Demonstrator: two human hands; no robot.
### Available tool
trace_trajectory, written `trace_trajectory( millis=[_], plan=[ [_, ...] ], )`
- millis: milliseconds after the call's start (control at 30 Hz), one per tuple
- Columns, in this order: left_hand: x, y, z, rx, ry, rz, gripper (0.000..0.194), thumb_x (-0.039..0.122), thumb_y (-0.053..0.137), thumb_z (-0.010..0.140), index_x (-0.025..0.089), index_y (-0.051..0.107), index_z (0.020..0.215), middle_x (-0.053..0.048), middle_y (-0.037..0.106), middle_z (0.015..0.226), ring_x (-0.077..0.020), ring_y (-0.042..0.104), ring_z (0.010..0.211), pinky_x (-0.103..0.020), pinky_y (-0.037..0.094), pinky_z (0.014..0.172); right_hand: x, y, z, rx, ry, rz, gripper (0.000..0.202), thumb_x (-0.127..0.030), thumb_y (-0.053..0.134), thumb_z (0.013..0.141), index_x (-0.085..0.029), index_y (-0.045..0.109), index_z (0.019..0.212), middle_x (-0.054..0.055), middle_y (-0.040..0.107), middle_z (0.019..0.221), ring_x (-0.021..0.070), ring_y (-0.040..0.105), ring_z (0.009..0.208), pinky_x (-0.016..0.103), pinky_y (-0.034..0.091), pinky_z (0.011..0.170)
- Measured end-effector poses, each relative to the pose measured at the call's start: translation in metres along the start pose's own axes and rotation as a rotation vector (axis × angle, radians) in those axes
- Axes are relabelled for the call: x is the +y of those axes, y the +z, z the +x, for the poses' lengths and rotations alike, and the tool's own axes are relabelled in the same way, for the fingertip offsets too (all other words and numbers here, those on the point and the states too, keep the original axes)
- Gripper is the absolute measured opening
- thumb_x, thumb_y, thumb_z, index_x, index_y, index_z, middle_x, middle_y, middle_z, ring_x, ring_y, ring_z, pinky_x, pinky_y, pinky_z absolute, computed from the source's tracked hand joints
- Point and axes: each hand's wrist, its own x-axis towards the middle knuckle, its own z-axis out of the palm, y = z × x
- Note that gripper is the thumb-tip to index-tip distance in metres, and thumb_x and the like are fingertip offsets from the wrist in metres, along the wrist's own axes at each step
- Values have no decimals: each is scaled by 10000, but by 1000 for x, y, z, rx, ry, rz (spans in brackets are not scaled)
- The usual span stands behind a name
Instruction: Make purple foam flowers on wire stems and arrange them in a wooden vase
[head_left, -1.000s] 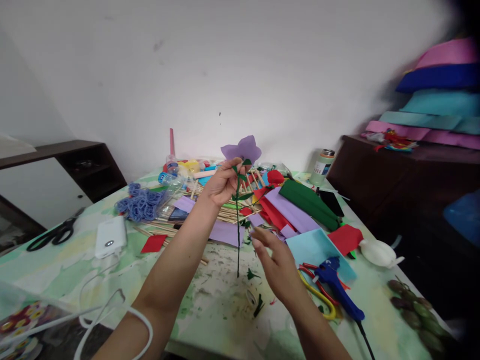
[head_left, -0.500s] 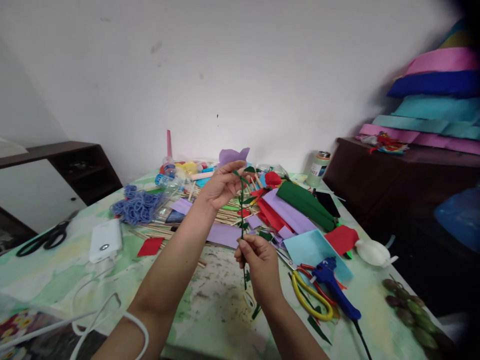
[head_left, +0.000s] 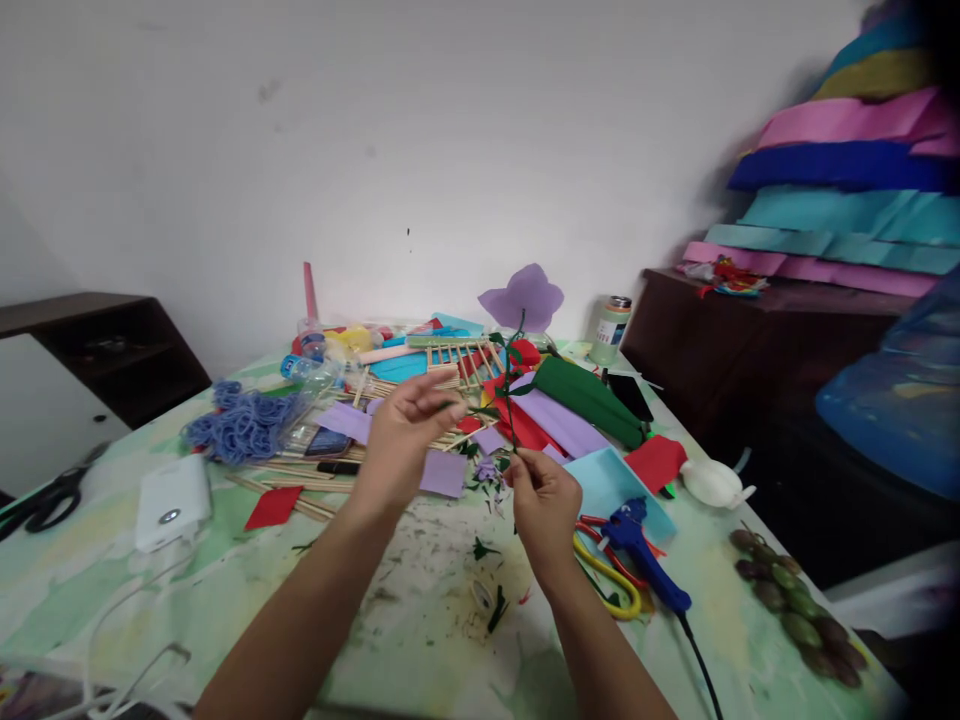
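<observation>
Pinching a thin, green-wrapped stem (head_left: 511,400), the person's right hand (head_left: 546,497) holds a purple paper flower (head_left: 525,298) nearly upright over the tabletop (head_left: 412,610). Its bloom is smooth and thin, with pointed lobes. Beside the stem, the left hand (head_left: 401,440) has thumb and fingertips close together at a narrow green leaf (head_left: 484,410); blur makes it hard to tell whether they grip it. Behind lie slim wooden sticks (head_left: 300,480), a roll of dark green paper (head_left: 589,400) and a tangled heap of bluish loops (head_left: 244,420). A blue glue gun (head_left: 645,555) rests beside yellow-handled scissors (head_left: 630,600). Mottled green and white, the surface is specked with dark scraps. Beyond stands a pale, smudged wall (head_left: 450,150); at right, bright folded sheets (head_left: 847,170) are stacked on a dark brown cabinet (head_left: 787,340).
</observation>
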Motion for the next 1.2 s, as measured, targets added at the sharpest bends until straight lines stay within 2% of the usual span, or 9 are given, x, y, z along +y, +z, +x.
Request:
trace_trajectory(
  millis=[133,233,367,600,867,1000,1200],
  plan=[
    [-28,20,-31,-3,-125,11,318,153,791,579,179,675,874,-11,685,736,-114,620,706,-212,480,690,4,0,0,5,-49,-105,228,-281,506,826,-154,668,728,9,616,574,144,546,521,248,405,542],
    [-44,28,-35,37,-151,6,230,161,787,574,171,664,768,-6,671,726,-111,603,688,-210,467,662,4,1,-2,-6,-67,-115,234,-289,502,840,-158,679,760,15,629,591,149,560,527,250,407,539],
    [-56,30,-30,95,-139,-15,198,151,786,560,164,653,705,7,641,697,-100,579,676,-205,448,658,2,2,-5,-28,-76,-68,208,-256,494,848,-167,680,873,26,669,686,157,602,597,253,437,587],
    [-61,24,-27,99,-160,-29,191,142,790,557,160,653,690,20,619,682,-83,550,659,-191,430,645,-2,5,-5,-53,-96,-63,201,-229,479,851,-165,655,777,5,625,628,138,565,562,235,397,556],
    [-65,20,-25,91,-178,-66,183,136,783,567,157,649,689,19,615,691,-87,554,678,-197,435,671,-4,7,-5,-58,-94,-50,194,-223,480,848,-160,642,762,1,610,626,132,544,560,235,391,570],
    [-64,18,-23,59,-180,-63,206,128,776,580,147,646,739,5,635,747,-91,573,731,-198,440,716,-3,8,-6,-43,-96,-45,197,-232,482,850,-158,646,771,-1,611,616,130,546,539,234,386,548],
    [-61,16,-18,25,-235,-63,366,136,782,564,144,626,895,-14,661,778,-114,602,761,-223,449,722,1,10,-6,-27,-127,-48,176,-226,503,842,-170,658,780,-4,630,618,130,571,539,231,398,543]
  ],
)
